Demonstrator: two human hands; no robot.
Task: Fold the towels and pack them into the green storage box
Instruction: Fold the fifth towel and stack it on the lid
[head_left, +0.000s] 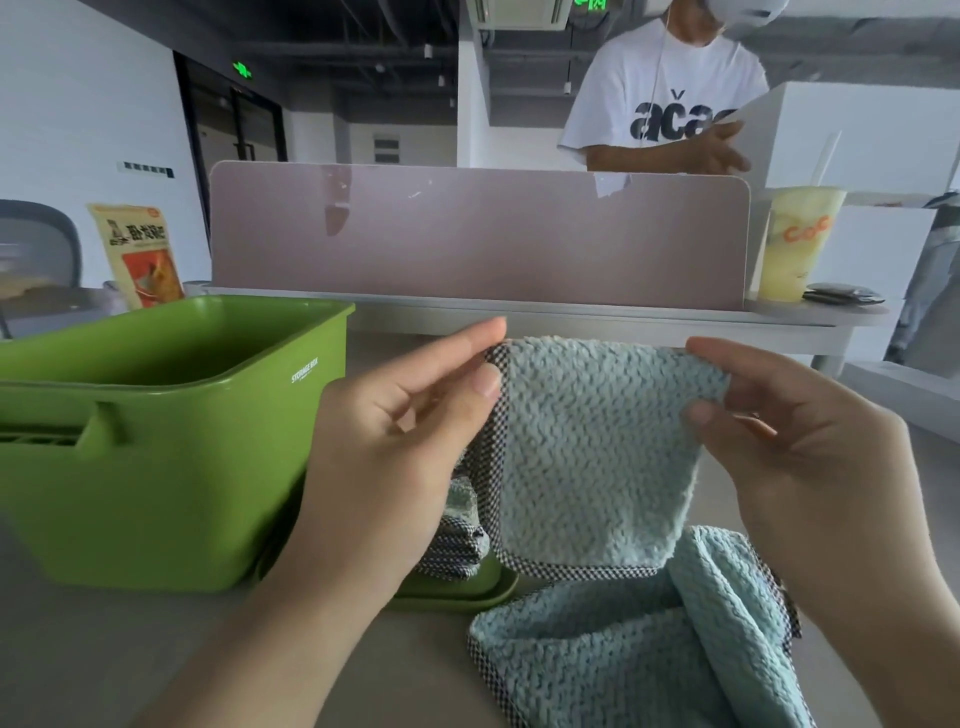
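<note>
- Now two bare hands hold up a soft light-blue towel with a black-and-white checked edge (587, 457) in the air above the grey table top (156, 649).
- The left hand (395, 457) pinches the top left corner of the towel between the thumb and the first finger.
- The other left fingers (415, 384) curl loosely beside the pinch and touch nothing.
- The right hand (810, 467) pinches the top right corner of the towel the same way, thumb in front and fingers behind.
- The towel hangs flat and straight down between the two sets of fingers.
- The checked edge runs down just beside the left fingertips and along the bottom of the hanging part.
- Below the right hand, the rest of the towel lies bunched up on the table, near the wrist.
- The big green plastic storage box (171, 467) stands to the left of the left fingers, just beside that hand, and it is open at the top.
- A flat green plastic lid (457, 590) lies on the table under the left hand.
- A small folded blue towel with a checked side (457, 535) sits on that lid, behind the left palm.
- Past the fingertips stands a wide pink desk divider board (478, 239).
- A yellow drink in a clear plastic cup (795, 244) stands far beyond the right fingers.
- An orange snack bag (140, 254) stands beyond the box.
- A person in a white T-shirt (665, 88) stands behind the board.
</note>
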